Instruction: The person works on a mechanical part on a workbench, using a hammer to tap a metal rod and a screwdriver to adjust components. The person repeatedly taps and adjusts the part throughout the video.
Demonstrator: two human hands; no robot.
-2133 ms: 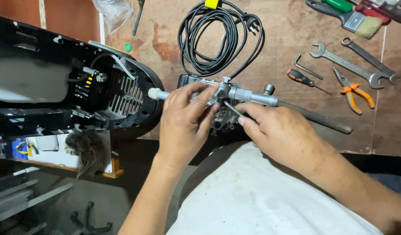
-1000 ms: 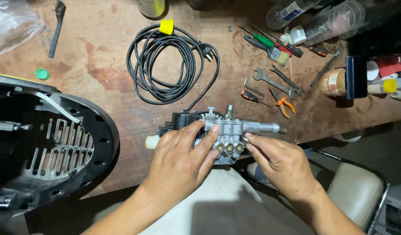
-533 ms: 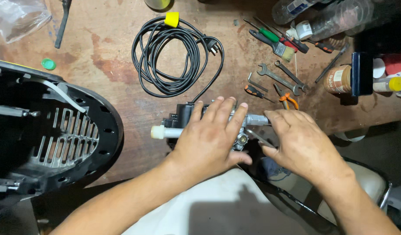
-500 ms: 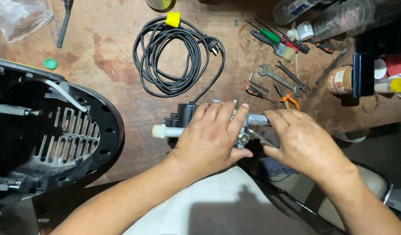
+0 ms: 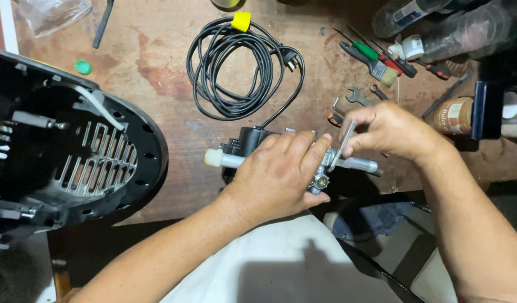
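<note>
Left hand [image 5: 281, 174] clamped over metal pump assembly [image 5: 348, 164] on wooden bench [image 5: 168, 78]; right hand [image 5: 390, 130] pinching slim metal rod [image 5: 344, 141] above it, coiled black cable [image 5: 236, 70] behind

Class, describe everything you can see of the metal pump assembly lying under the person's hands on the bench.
The pump lies on its side at the near edge of the wooden bench. It looks like grey cast metal, with a silver tube out to the right, a white-capped tube to the left and a black block behind, joined to the coiled black cable. The left hand covers its middle; the right hand holds a thin metal tool against it.
</note>
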